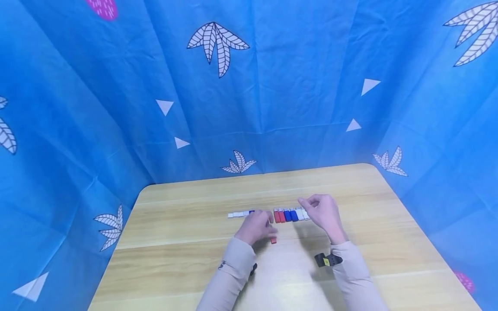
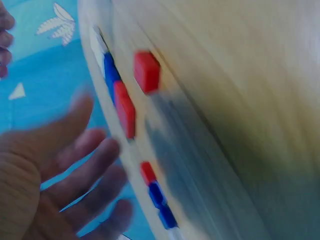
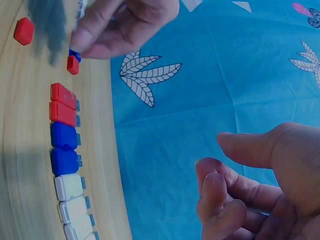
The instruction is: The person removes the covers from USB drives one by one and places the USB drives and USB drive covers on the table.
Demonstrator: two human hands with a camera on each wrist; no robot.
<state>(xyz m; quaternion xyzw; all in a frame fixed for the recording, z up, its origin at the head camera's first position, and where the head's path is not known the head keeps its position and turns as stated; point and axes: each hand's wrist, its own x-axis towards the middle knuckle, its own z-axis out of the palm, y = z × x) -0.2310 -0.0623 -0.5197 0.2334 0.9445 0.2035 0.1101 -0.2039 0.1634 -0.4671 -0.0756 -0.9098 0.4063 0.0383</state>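
Note:
My left hand [image 1: 256,224], blurred, has its fingers spread and holds nothing. It is over the table between a row of small caps [image 1: 238,214] and a separate red cap [image 1: 273,240]. A red cap [image 3: 73,65] ends that row beside its fingertips, following blue caps [image 2: 157,194]. To the right stand uncapped USB flash drives side by side: red drives [image 3: 63,114], blue drives [image 3: 64,161] and white drives [image 3: 74,210], their metal plugs facing the far edge. My right hand [image 1: 322,211] hovers by the white end, fingers loosely bent, thumb apart, nothing in its grasp.
The light wooden table [image 1: 175,242] has rounded far corners. Blue patterned cloth [image 1: 295,86] hangs behind it and along both sides. A dark wrist strap [image 1: 328,260] sits over the right sleeve.

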